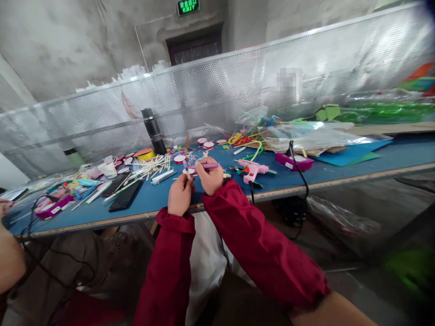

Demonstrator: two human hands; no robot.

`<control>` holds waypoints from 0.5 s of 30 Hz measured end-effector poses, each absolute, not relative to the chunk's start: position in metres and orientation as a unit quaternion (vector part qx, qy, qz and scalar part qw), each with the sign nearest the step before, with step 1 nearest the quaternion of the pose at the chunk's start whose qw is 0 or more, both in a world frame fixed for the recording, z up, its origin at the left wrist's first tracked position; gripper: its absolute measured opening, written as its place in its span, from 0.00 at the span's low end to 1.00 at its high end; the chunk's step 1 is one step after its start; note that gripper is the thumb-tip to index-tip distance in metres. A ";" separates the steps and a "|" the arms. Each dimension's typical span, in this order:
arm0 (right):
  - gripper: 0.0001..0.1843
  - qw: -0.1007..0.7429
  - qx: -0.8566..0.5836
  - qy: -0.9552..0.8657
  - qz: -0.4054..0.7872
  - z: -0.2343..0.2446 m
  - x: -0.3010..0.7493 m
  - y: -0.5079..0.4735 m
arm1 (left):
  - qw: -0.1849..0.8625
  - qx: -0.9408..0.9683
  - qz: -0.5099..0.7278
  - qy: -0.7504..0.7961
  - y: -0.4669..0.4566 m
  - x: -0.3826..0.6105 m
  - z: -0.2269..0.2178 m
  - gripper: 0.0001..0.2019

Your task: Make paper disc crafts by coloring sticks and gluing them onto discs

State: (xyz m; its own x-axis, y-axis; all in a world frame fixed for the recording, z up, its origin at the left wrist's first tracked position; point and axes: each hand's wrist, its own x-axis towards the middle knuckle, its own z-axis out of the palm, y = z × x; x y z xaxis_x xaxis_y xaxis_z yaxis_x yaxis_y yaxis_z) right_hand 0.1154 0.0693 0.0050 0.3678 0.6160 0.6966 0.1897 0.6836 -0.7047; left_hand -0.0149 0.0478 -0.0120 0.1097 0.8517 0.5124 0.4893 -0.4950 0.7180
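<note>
L hand, red sleeve, has fingertips pinched on a small slim purple-and-white piece, upright-ish, just above the table's front edge; exact shape too small to tell. R hand, same red sleeve, is closed round a slender purple pen-shaped tool, lying roughly level, hand right beside the L one; can't tell if the tool touches the piece. Both are over a blue tabletop. Just R of the hands: a pink plastic glue gun w/ black cord, then a purple-sided box nr the edge. To the L: a black flat phone, a loose pile of pale wooden sticks & a tall black cylindrical bottle, tilted in view. Behind runs a grey perforated metal screen. Far L, part of a co-worker's bare arm shows.
</note>
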 end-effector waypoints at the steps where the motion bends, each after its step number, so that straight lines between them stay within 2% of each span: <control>1: 0.14 0.740 -0.366 -0.544 0.148 0.005 0.115 0.069 | 0.188 0.720 0.478 0.466 0.048 -0.015 -0.012 0.12; 7: 0.13 0.739 -0.333 -0.559 0.176 0.009 0.112 0.061 | 0.187 0.720 0.476 0.468 0.047 -0.014 -0.011 0.11; 15: 0.13 0.741 -0.371 -0.538 0.157 0.007 0.114 0.066 | 0.187 0.721 0.472 0.471 0.046 -0.015 -0.010 0.11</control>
